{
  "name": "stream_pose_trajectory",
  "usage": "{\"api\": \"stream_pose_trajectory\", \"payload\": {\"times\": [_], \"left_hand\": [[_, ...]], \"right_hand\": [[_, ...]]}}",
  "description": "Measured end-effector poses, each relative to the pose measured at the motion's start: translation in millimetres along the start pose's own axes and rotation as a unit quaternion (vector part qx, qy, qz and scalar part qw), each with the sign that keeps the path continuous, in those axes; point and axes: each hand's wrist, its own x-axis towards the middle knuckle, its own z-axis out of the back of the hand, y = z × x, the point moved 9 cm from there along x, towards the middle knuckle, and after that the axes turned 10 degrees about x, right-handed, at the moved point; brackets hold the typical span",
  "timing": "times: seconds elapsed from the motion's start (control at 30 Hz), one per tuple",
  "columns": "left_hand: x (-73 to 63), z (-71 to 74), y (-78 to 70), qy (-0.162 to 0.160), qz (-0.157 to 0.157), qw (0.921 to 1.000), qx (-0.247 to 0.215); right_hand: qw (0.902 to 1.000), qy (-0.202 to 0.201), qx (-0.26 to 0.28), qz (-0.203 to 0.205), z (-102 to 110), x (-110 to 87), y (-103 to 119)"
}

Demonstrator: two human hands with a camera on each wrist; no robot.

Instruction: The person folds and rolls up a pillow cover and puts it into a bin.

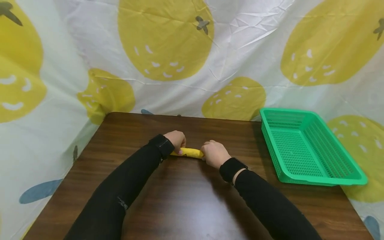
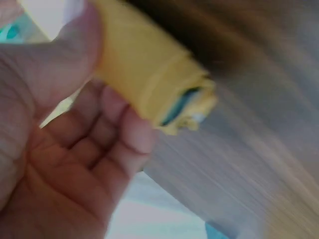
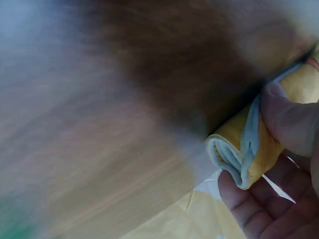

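A rolled-up yellow cloth (image 1: 191, 153) lies crosswise between my two hands, low over the brown tabletop in the head view. At its left end, my left hand (image 1: 177, 140) grips it with the thumb on one side and curled fingers on the other. The left wrist view shows that end of the yellow roll (image 2: 144, 64) with a dark gap in its folds. My right hand (image 1: 215, 154) pinches the opposite end between thumb and fingers. There, in the right wrist view, the roll (image 3: 269, 152) shows pale inner layers and a grey strip along its edge.
A green plastic basket (image 1: 318, 181) with perforated walls stands at the right side of the table (image 1: 192, 200). A white curtain (image 1: 240, 40) printed with yellow fruit hangs behind the table and down both sides.
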Motion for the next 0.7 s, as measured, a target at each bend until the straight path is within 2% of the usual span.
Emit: {"api": "stream_pose_trajectory", "payload": {"times": [0.07,0.13,0.27,0.4,0.47,0.53,0.7], "left_hand": [[-16.7,6.3,-6.6,-0.046,-0.004,0.9989,0.005],[-32.5,10.0,-14.9,-0.096,-0.012,0.9948,0.033],[-51.8,7.7,-24.2,-0.183,-0.004,0.9791,0.088],[-64.2,3.0,-22.0,-0.249,0.028,0.9618,0.11],[-68.6,1.5,-20.4,-0.265,0.04,0.9567,0.114],[-71.2,0.3,-20.5,-0.268,0.043,0.9555,0.116],[-71.8,-1.3,-23.2,-0.24,0.043,0.9628,0.116]], "right_hand": [[0.9995,0.019,0.021,-0.014,1,4.9,-2],[0.9975,0.043,0.046,-0.033,0,10.7,-6],[0.9909,0.093,0.083,-0.051,-1,23.1,-15],[0.9838,0.145,0.092,-0.051,-9,36.7,-27],[0.9791,0.173,0.088,-0.062,-14,42.8,-35],[0.972,0.204,0.084,-0.081,-19,47.6,-42],[0.9493,0.268,0.083,-0.143,-24,53.0,-53]]}}
